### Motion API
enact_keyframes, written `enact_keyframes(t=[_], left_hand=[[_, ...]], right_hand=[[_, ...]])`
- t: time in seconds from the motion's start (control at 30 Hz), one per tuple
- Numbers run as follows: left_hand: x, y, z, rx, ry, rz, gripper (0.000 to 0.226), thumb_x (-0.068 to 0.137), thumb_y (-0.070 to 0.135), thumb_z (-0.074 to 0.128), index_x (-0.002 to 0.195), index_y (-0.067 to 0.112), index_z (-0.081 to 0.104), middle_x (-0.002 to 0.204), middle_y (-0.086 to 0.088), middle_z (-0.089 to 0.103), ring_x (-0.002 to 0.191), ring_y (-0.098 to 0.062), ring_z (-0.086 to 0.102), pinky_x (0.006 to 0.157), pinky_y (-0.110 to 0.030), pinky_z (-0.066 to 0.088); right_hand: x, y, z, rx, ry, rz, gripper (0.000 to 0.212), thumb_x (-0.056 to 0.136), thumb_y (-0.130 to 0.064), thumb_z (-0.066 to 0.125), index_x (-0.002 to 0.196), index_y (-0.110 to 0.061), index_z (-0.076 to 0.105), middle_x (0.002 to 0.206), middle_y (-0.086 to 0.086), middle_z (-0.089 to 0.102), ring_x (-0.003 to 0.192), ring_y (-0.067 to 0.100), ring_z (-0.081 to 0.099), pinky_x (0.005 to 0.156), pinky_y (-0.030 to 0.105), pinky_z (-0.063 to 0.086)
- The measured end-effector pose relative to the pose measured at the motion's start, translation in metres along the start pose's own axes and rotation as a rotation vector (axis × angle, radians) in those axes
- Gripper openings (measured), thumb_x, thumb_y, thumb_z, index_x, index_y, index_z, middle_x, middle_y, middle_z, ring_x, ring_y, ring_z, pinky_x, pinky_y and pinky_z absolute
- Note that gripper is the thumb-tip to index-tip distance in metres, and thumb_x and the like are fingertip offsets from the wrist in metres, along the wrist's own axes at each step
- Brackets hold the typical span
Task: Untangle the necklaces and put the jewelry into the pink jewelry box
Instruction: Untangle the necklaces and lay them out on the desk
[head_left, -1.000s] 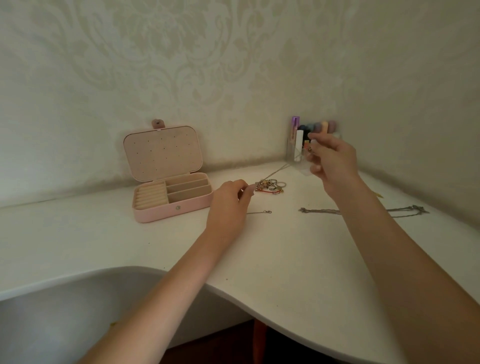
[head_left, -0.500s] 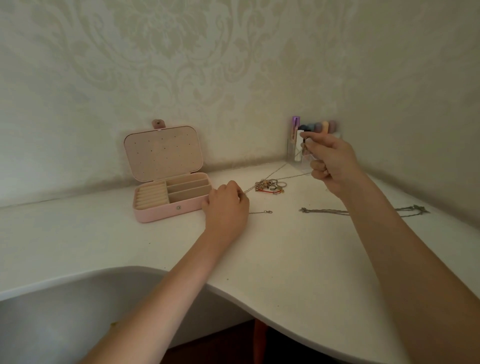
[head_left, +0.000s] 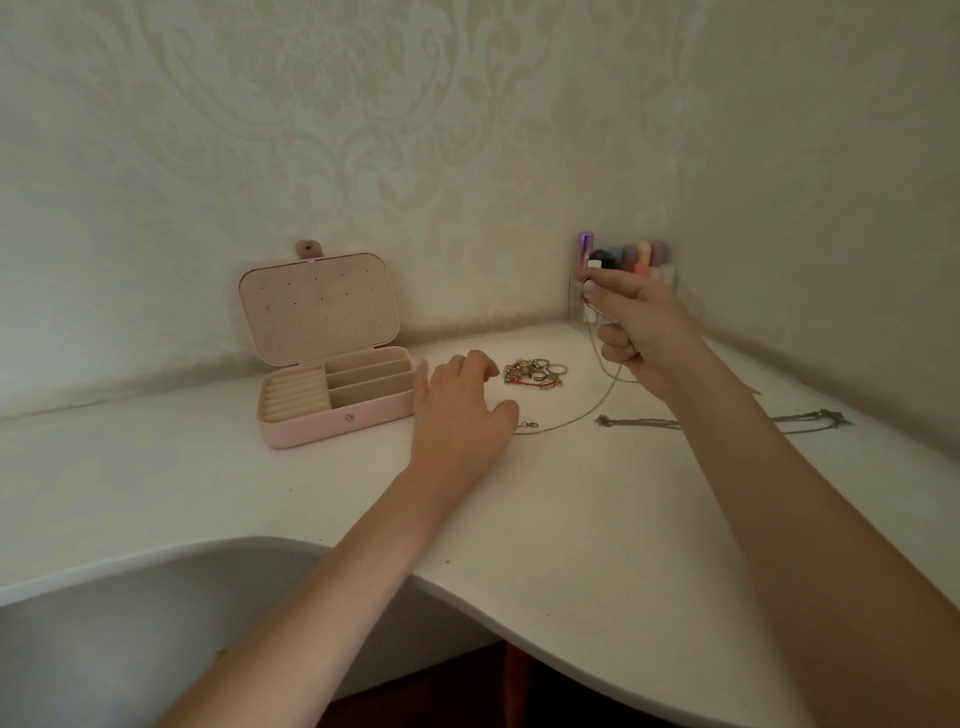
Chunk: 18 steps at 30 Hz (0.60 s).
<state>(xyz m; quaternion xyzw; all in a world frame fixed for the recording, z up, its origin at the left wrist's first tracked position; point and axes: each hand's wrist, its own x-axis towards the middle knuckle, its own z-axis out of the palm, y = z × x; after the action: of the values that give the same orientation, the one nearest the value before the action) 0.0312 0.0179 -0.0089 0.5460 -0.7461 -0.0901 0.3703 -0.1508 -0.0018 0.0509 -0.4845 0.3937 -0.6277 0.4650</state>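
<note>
A thin silver chain (head_left: 597, 410) hangs from the right hand (head_left: 636, 332), raised above the worktop's back right corner, and runs down and across to its clasp end, which lies on the worktop just beside the left hand (head_left: 462, 410). The right thumb and forefinger pinch the chain's upper end; the other fingers are curled in. The left hand rests on the worktop with loosely bent fingers and seems to hold nothing.

Between the hands, towards the back edge, sits a small heap of rings and bracelets (head_left: 535, 371). A second chain (head_left: 727, 421) lies stretched out near the right edge, partly hidden by the right forearm. The pink jewelry box (head_left: 332, 415) stands open to the left, its compartments apparently unfilled.

This looks like the untangling step, with one chain drawn free of the heap. Next it likely needs lifting clear, gathering up and lowering into a long compartment without snagging.

A clear rack of small bottles (head_left: 623, 260) stands in the corner behind the right hand.
</note>
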Motion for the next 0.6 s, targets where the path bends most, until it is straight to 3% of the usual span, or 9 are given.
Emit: enact_keyframes(t=[0.07, 0.13, 0.2, 0.3, 0.37, 0.5, 0.6], left_hand=[[0.001, 0.005, -0.002, -0.285, 0.01, 0.036, 0.039, 0.082, 0.029, 0.05, 0.118, 0.015, 0.054, 0.115, 0.005, 0.058, 0.113, -0.011, 0.049, 0.102, -0.02, 0.031], [0.007, 0.017, -0.004, -0.541, -0.079, 0.004, 0.039, 0.092, 0.027, 0.056, 0.129, 0.019, 0.048, 0.12, 0.01, 0.057, 0.115, -0.002, 0.05, 0.091, -0.007, 0.035], [0.016, 0.03, 0.001, -0.761, -0.168, -0.071, 0.035, 0.096, 0.027, 0.051, 0.129, 0.017, 0.047, 0.114, 0.006, 0.062, 0.107, -0.004, 0.058, 0.088, -0.013, 0.043], [0.021, 0.04, 0.012, -0.967, -0.23, -0.12, 0.026, 0.102, 0.017, 0.034, 0.103, 0.005, 0.057, 0.084, -0.01, 0.068, 0.075, -0.018, 0.069, 0.078, -0.024, 0.053], [0.018, 0.039, 0.015, -0.979, -0.293, -0.16, 0.033, 0.104, 0.018, 0.03, 0.091, 0.005, 0.058, 0.075, -0.012, 0.067, 0.063, -0.02, 0.069, 0.072, -0.027, 0.054], [0.015, 0.034, 0.015, -0.923, -0.454, -0.157, 0.038, 0.104, 0.025, 0.029, 0.094, 0.011, 0.062, 0.08, -0.01, 0.072, 0.075, -0.022, 0.071, 0.074, -0.025, 0.054], [0.011, 0.037, 0.011, -0.886, -0.529, -0.119, 0.038, 0.103, 0.026, 0.031, 0.093, 0.009, 0.064, 0.059, -0.006, 0.059, 0.046, -0.018, 0.055, 0.051, -0.023, 0.051]], right_hand=[[-0.003, -0.002, 0.007, -0.004, -0.063, 0.002, 0.018, 0.094, -0.01, 0.054, 0.107, -0.013, 0.065, 0.073, -0.007, 0.063, 0.034, 0.001, 0.025, 0.032, 0.012, 0.021], [-0.007, -0.005, 0.016, -0.03, -0.14, 0.007, 0.019, 0.092, -0.011, 0.057, 0.107, -0.014, 0.067, 0.08, -0.003, 0.065, 0.035, 0.002, 0.025, 0.033, 0.014, 0.023], [-0.01, -0.007, 0.022, -0.054, -0.191, -0.007, 0.019, 0.091, -0.011, 0.058, 0.107, -0.014, 0.068, 0.083, -0.001, 0.066, 0.035, 0.003, 0.026, 0.035, 0.014, 0.026], [-0.008, -0.004, 0.023, -0.048, -0.146, -0.065, 0.018, 0.091, -0.009, 0.058, 0.104, -0.014, 0.068, 0.082, 0.001, 0.067, 0.035, 0.004, 0.028, 0.035, 0.015, 0.027], [-0.003, -0.001, 0.016, -0.036, -0.058, -0.079, 0.017, 0.091, -0.008, 0.058, 0.103, -0.015, 0.069, 0.079, 0.0, 0.065, 0.036, 0.004, 0.028, 0.035, 0.015, 0.026], [0.005, 0.007, 0.002, 0.009, 0.067, -0.099, 0.016, 0.091, -0.007, 0.058, 0.1, -0.015, 0.068, 0.07, -0.004, 0.059, 0.036, 0.003, 0.03, 0.035, 0.014, 0.026], [0.009, 0.01, 0.001, 0.056, 0.156, -0.117, 0.016, 0.091, -0.006, 0.058, 0.103, -0.011, 0.067, 0.076, -0.002, 0.055, 0.039, 0.001, 0.033, 0.037, 0.013, 0.028]])
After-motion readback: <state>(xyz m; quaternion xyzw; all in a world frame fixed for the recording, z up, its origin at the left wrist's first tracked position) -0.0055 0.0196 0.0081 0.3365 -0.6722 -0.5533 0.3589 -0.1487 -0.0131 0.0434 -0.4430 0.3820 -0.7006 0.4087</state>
